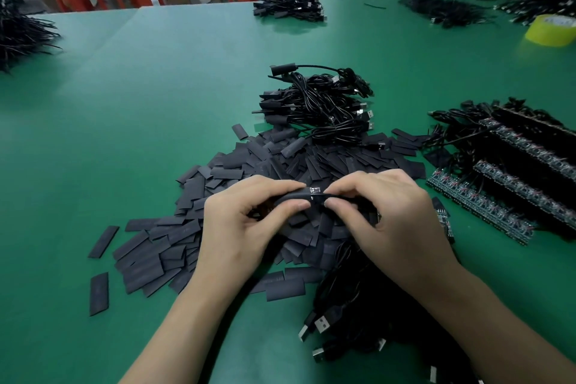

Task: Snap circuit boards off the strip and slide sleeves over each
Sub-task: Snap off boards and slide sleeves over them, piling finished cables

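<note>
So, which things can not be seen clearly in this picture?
Head view, how deep the circuit board sits in the sleeve: left hand and right hand cover both ends.
Head view, the count of board strips: the right edge cuts them off.
Head view, any print on the loose sleeves: too small and dark.

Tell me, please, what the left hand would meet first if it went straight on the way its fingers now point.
Most likely the right hand: the left hand points right along the sleeve it pinches, and the right hand's fingertips pinch the board just beyond, seemingly at the same height.
</note>
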